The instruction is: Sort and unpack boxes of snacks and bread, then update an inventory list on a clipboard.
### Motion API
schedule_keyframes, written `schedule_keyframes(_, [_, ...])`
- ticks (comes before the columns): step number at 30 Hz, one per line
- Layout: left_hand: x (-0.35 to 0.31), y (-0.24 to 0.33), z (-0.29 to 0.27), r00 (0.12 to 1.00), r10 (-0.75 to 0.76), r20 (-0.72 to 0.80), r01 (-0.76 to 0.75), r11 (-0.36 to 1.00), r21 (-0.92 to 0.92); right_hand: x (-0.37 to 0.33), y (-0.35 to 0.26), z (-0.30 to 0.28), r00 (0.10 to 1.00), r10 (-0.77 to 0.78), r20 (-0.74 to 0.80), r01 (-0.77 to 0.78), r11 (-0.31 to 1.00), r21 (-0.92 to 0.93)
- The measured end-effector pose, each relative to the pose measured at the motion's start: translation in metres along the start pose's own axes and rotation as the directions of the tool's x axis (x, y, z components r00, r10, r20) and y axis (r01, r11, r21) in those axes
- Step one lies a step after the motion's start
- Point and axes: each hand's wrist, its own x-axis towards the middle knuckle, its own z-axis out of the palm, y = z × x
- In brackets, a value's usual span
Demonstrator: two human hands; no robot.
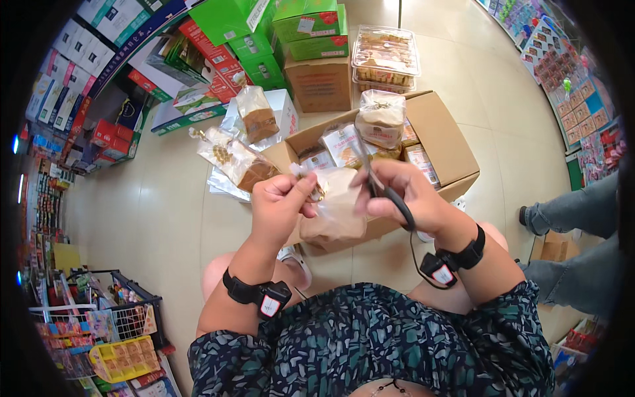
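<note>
My left hand (279, 206) pinches the gathered neck of a clear bag of sliced bread (338, 215), where a gold twist tie (319, 193) shows. The bag hangs in front of an open cardboard box (458, 153). Closed around black-handled scissors (401, 204), my right hand (418, 193) is just right of the bag's neck; the blades point away from me and are blurred. Its fingertips are close to the bag, and I cannot tell if they touch it. Inside the box are packaged goods with white and orange labels (344, 147), and another bread bag (381, 119) stands on top.
Two more bread bags (256, 114) (231, 157) rest on white cartons left of the box. Behind are green cartons (307, 23), a brown carton (319, 83) and a clear pastry tub (385, 56). Another person's legs (575, 245) are at right. A wire basket (132, 321) stands lower left.
</note>
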Motion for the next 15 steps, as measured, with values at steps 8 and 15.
schedule_keyframes(8, [0.005,0.000,-0.007,0.988,-0.089,-0.126,0.072,0.988,-0.135,0.001,0.003,0.012,0.891,0.291,0.348,-0.301,0.953,-0.025])
schedule_keyframes(15, [0.007,0.000,-0.009,0.989,-0.075,-0.126,0.053,0.984,-0.168,0.001,0.005,0.010,0.877,0.336,0.344,-0.358,0.934,0.000])
